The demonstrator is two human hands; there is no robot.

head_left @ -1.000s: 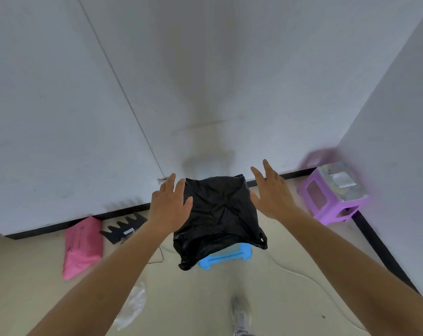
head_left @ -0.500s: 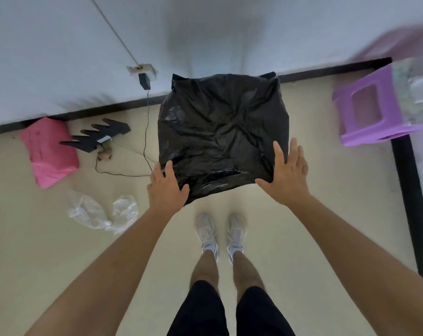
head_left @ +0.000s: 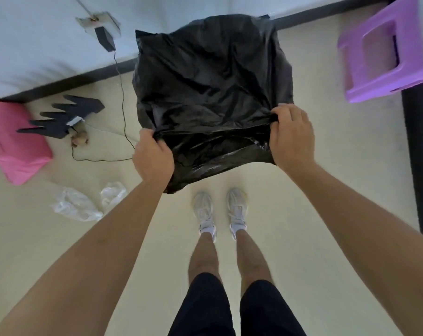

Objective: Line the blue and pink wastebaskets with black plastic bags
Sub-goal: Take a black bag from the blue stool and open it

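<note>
Black plastic, glossy and creased, fills the middle of the view: the bag (head_left: pixel 210 93) is spread wide over whatever stands beneath it, which is fully hidden, on the floor (head_left: pixel 327 166) just ahead of the person's white shoes (head_left: pixel 220 209); half a second ago both hands lay flat and open-palmed against its near edge, and now they have closed on it; the left hand (head_left: pixel 153 157) has its fingers (head_left: pixel 146 137) clenched around a bunched fold at the bag's near left corner, and the right hand (head_left: pixel 290 135) pinches a gathered fold at the near right side, so the plastic is drawn taut in a ridge between them; the bag's lower hem hangs loose below that ridge. The camera has tipped a little further down and closer, so the bag looks larger than before and more of the legs show. To the left, well apart from the bag, a pink basket (head_left: pixel 16 141) lies on its side near the wall, in the same place as before; beside it lies a jagged black sheet (head_left: pixel 62 115); clear plastic wrap (head_left: pixel 82 202) is crumpled on the floor near the left forearm; a thin cable (head_left: pixel 123 105) runs down from a wall socket (head_left: pixel 97 21); a purple stool (head_left: pixel 385 54) stands at the right, near the corner.
</note>
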